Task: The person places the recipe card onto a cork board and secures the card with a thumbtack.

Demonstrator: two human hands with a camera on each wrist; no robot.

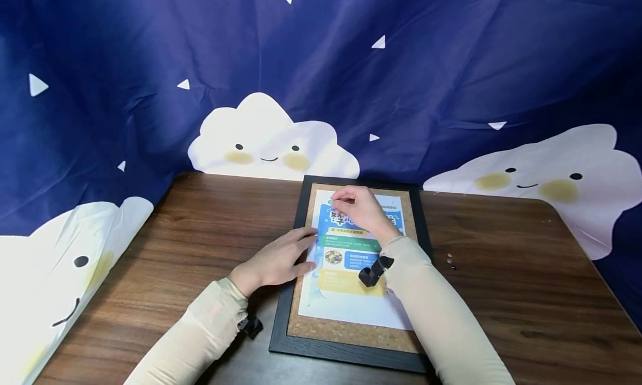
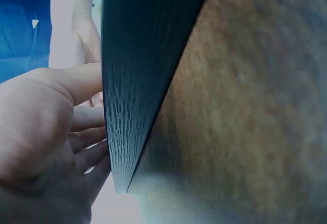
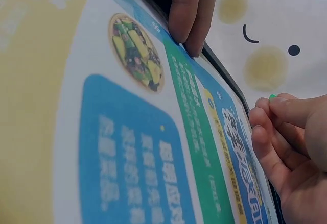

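The left hand (image 1: 281, 259), loosely spread and gripping nothing, is resting over the left rim of a black, wood-grained frame (image 1: 346, 358), touching a flat printed sheet (image 1: 346, 310) on speckled cork (image 1: 341, 332). Farther, the right hand (image 1: 363, 209) is pinching a tiny green object (image 3: 273, 97) near the sheet's far left corner. A brown grained tabletop (image 1: 506, 296) is spreading beneath; creased navy cloth (image 1: 341, 56) is hanging behind.

A staged filming corner, it seems; home or office cannot be told. Navy cloth (image 1: 326, 56) with 3 smiling clouds (image 1: 268, 134) spans the frame's top and sides around a wooden table (image 1: 220, 223); 2 sleeves (image 1: 441, 307) carry black cameras (image 1: 251, 326).
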